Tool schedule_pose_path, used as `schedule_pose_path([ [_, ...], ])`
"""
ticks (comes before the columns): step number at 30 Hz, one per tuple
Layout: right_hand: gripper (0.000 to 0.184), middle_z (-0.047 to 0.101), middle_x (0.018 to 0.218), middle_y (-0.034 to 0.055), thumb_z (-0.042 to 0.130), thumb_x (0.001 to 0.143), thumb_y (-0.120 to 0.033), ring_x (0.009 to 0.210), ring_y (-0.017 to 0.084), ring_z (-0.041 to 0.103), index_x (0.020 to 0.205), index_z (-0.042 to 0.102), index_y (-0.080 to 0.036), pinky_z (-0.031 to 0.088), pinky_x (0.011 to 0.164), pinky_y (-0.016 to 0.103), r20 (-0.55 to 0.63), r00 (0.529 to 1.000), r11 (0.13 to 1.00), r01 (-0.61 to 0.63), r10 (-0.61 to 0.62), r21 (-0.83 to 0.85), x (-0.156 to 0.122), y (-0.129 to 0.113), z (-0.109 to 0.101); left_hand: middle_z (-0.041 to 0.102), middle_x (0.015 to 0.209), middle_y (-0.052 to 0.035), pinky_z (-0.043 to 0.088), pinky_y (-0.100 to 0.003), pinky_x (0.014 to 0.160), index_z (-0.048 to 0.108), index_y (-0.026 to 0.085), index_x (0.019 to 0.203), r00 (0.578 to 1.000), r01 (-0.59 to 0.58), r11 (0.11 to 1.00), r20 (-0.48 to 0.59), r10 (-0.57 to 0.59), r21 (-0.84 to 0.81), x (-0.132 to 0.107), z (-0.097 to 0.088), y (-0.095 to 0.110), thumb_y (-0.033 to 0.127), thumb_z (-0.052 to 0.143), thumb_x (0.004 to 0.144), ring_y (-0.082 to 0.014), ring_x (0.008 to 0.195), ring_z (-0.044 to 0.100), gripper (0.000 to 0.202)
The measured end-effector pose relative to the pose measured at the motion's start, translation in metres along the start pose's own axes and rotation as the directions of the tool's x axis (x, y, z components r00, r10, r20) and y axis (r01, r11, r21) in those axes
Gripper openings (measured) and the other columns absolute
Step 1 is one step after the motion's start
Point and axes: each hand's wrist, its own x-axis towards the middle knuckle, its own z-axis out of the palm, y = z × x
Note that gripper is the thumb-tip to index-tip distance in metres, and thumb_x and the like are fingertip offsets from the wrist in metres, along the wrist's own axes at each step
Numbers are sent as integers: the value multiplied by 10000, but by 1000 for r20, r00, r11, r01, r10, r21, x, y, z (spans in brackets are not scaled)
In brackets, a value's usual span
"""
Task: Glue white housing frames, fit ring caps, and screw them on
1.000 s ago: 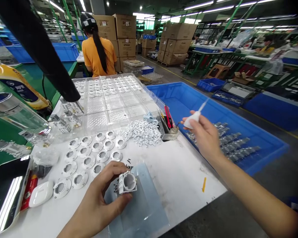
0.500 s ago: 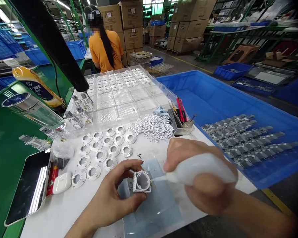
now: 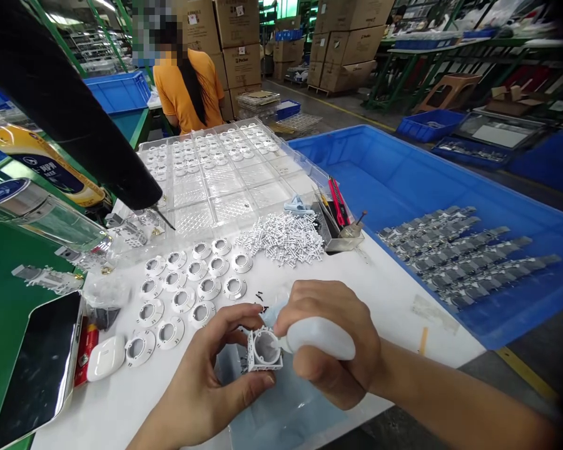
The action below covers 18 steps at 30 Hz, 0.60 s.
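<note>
My left hand (image 3: 206,369) pinches a white plastic part with a round bore and a square, slotted end (image 3: 263,350) between thumb and fingers. My right hand (image 3: 338,350) grips a white squeeze bottle (image 3: 316,337), and its tip meets the part's bore. Both hands are above a translucent bluish plastic sheet (image 3: 244,400) on the white table (image 3: 403,300). Several round white flanged rings (image 3: 182,287) lie to the left of the hands, and a heap of small white pieces (image 3: 281,240) lies beyond them.
A large blue bin (image 3: 356,169) of grey metal parts (image 3: 469,256) sits to the right. Ahead is a clear compartment tray (image 3: 216,194). A phone (image 3: 37,369) and white case (image 3: 106,358) lie left. A black arm (image 3: 60,112) crosses overhead. A co-worker (image 3: 182,87) sits beyond.
My right hand has come in from over the blue bin, bringing the bottle's tip to the part's bore. My left hand has turned the part, and the view has tilted down.
</note>
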Motion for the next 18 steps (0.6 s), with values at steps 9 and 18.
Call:
schedule_pose_path([
  [9, 416, 623, 594, 29, 518, 1028, -460, 498, 114, 492, 786, 623, -137, 384, 513, 288, 22, 998, 997, 67, -66, -30, -1, 2, 2, 649, 1255, 6, 430, -312, 1008, 478, 400, 1388, 1000, 19, 1000, -3, -19, -20, -1, 2, 0, 309, 839, 835, -212, 1153, 590, 666],
  [18, 448, 620, 594, 24, 505, 1032, -484, 510, 106, 472, 781, 621, -132, 381, 526, 284, 19, 998, 997, 62, -61, -44, -4, 4, 2, 649, 1236, -3, 437, -325, 1004, 473, 385, 1387, 998, 63, 997, 4, -63, -39, -2, 3, 2, 314, 833, 835, -232, 1168, 592, 663],
])
